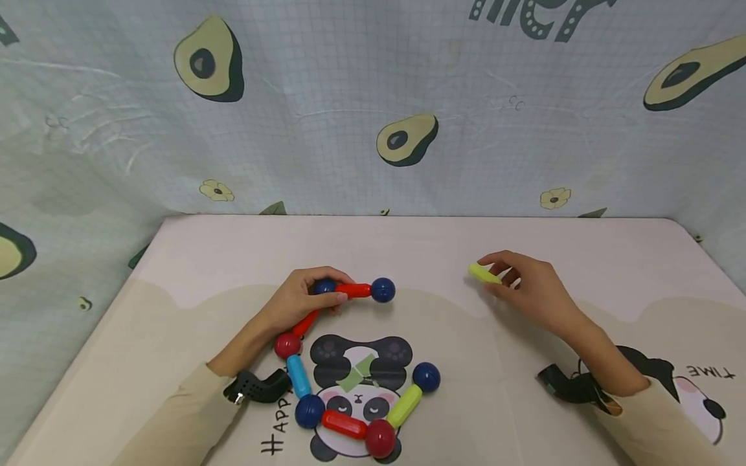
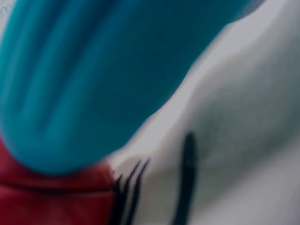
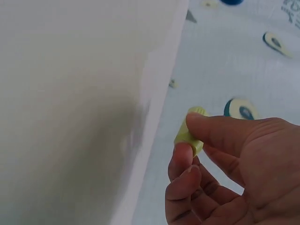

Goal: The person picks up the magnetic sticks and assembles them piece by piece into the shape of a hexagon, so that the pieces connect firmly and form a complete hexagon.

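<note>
In the head view a chain of coloured rods and balls curves over the left half of the table. My left hand [image 1: 303, 294] grips it at its upper part, around a blue ball [image 1: 324, 287] and the end of a red rod [image 1: 357, 290]. Another blue ball [image 1: 383, 290] caps that rod. Up close in the left wrist view are a light blue rod [image 2: 103, 70] and a red ball [image 2: 51, 201]; the left hand is out of that view. To the right, my right hand [image 1: 533, 288] pinches a loose yellow-green rod [image 3: 190, 133] between thumb and fingers, apart from the chain.
The chain's lower part runs through a blue ball [image 1: 309, 411], a red rod [image 1: 344, 424], a red ball [image 1: 381, 439] and a yellow-green rod [image 1: 405, 406] to a blue end ball [image 1: 427, 377]. A printed mat [image 1: 454, 414] covers the table; an avocado-patterned curtain [image 1: 326, 77] hangs behind.
</note>
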`<state>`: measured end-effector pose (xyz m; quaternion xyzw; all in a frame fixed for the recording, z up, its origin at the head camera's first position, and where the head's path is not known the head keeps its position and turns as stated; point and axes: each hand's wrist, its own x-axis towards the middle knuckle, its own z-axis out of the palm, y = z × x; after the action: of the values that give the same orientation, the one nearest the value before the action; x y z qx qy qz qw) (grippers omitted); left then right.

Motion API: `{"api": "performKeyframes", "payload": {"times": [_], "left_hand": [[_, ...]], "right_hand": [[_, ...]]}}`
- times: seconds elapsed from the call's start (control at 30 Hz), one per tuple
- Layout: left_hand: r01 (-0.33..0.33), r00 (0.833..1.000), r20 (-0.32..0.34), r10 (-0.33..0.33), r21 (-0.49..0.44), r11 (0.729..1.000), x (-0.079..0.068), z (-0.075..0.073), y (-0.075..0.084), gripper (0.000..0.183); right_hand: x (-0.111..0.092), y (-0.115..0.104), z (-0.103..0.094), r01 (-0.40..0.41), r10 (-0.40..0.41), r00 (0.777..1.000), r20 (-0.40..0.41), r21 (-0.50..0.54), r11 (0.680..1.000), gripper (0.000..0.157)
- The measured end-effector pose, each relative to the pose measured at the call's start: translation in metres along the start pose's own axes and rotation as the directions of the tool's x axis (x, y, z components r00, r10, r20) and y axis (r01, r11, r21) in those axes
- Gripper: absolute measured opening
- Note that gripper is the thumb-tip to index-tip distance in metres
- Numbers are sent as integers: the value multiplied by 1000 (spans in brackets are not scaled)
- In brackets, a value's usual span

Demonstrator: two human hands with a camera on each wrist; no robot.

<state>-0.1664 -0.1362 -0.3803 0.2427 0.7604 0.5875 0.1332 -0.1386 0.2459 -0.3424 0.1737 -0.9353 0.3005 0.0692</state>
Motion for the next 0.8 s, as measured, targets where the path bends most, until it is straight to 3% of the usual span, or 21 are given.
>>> {"api": "performKeyframes", "payload": {"times": [0.33,0.8], "left_hand": [[-10,1000,-1,10,-9,1000,0,0,-1,23],[-5,1000,-3,5,-20,1000,1,0,-1,22]], "right_hand": [[4,-32,22,51,-53,998,46,50,997,38],[5,-60,34,83,-92,993,73,113,990,36]]}}
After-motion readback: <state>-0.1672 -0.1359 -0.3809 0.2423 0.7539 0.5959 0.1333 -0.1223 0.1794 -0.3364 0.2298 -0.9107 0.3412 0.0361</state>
